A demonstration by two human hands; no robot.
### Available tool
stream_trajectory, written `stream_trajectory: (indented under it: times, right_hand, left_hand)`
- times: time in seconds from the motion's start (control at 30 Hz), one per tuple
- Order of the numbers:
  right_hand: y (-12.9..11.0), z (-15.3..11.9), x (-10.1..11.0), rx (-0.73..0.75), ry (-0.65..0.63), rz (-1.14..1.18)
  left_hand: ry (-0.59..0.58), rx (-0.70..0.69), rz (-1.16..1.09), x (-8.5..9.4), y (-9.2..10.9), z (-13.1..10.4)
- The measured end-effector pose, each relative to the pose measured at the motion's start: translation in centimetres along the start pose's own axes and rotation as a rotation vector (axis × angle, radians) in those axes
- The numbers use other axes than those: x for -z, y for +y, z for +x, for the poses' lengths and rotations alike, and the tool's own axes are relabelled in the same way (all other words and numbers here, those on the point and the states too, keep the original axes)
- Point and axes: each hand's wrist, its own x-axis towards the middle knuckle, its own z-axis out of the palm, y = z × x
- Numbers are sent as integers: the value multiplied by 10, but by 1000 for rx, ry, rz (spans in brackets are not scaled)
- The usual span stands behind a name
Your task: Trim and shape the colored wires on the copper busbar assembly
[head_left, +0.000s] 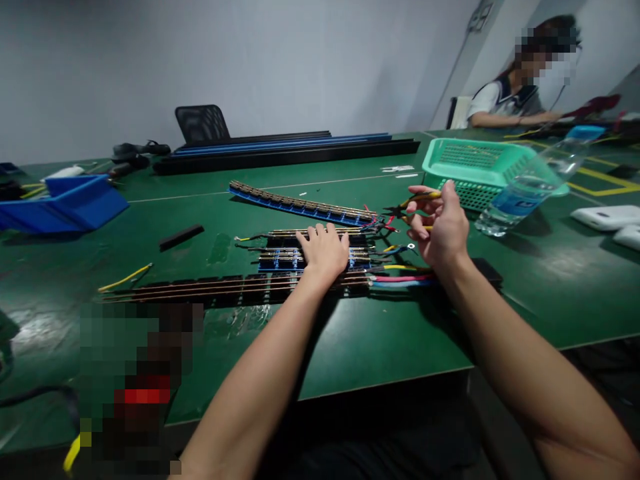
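My left hand [324, 252] lies flat, fingers spread, on a short blue-and-black strip assembly [280, 257] with metal rods along it. In my right hand [446, 230] is a pair of pliers [400, 211] with yellow-and-black handles. Their dark jaws point left, close to the red and blue wire ends of a long blue strip [300, 205] behind. Whether the jaws touch a wire I cannot tell. Nearer me runs a long black strip [200, 291] with copper-coloured rods and thick red, blue and yellow wires [400, 281] at its right end.
A green basket [450, 163] and a tilted water bottle [520, 200] stand on the right. On the left are a blue bin [90, 207], a black bar [181, 237] and a yellow wire [125, 278]. Long rails [290, 155] lie behind. A person [515, 100] sits at the far right.
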Motion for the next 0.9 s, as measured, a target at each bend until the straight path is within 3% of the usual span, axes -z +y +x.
stream_trajectory:
  times: [0.37,0.7,0.8,0.9]
  right_hand:
    - [-24,1,20,-85,-92,-36]
    - [6,4,4,-131,-106,-109]
    - [15,2,3,-35,-180,-261]
    - [20,-6,1,129,-337,-502]
  left_hand:
    - [-55,-40,-37,1,-16,0]
    - [-12,-52,-1,-4,-17,3]
    - [1,-54,24,-4,-17,2]
    - [16,-41,51,-3,-15,0]
